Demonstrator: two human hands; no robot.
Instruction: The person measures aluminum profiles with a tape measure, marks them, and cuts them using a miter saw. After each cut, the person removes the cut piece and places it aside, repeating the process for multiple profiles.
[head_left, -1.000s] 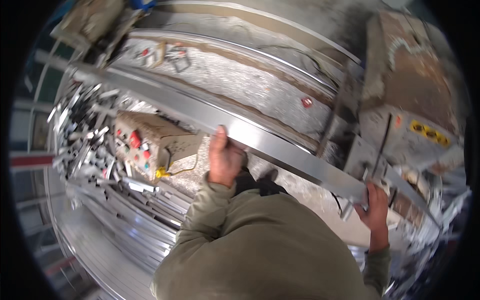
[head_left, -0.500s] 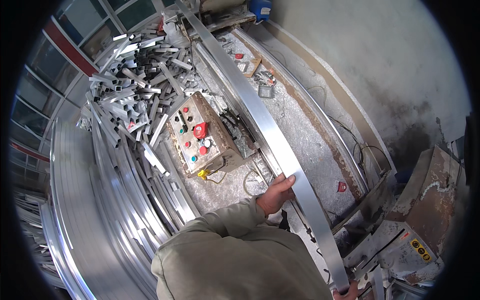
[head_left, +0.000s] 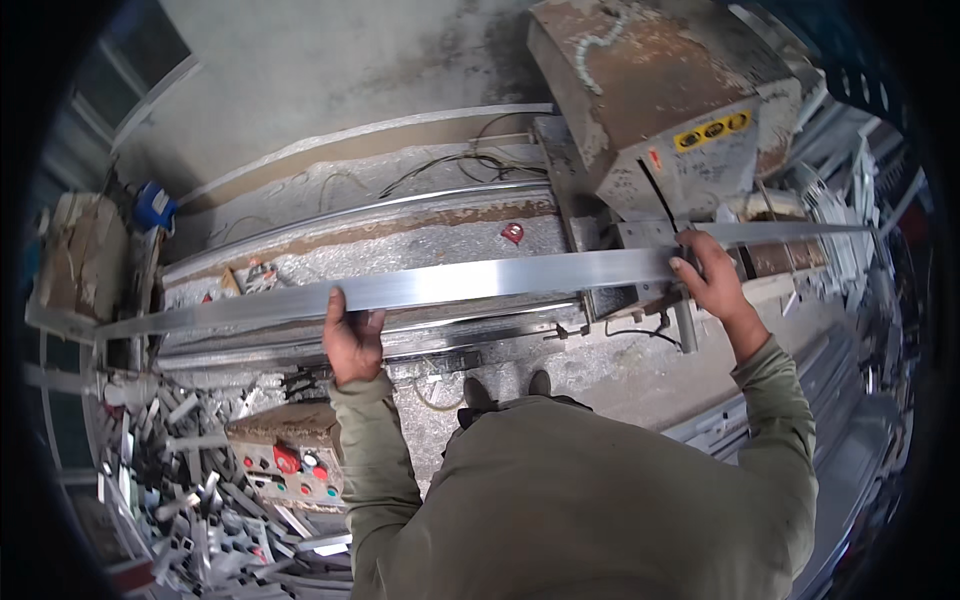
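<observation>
A long, flat silver aluminium profile (head_left: 510,281) stretches across the head view, from a worn machine head at the left to a pile of metal lengths at the right. My left hand (head_left: 354,342) grips its near edge, thumb up against the face and fingers curled underneath. Farther right, my right hand (head_left: 715,280) holds the profile with its fingers bent over it, just in front of a rusty machine housing (head_left: 650,110). What the undersides of my fingers touch is hidden.
A control box (head_left: 290,460) with coloured buttons stands near left, beside heaped metal offcuts (head_left: 190,530). Behind the profile, a red tape measure (head_left: 512,234) lies on the machine bed. A blue container (head_left: 155,206) is at the far left. Stacked profiles (head_left: 740,420) lie at the right.
My view has swung to the right, so the profile now runs crosswise. My right hand, barely visible before at the lower edge, now shows fully on the profile. Both hands keep hold.
</observation>
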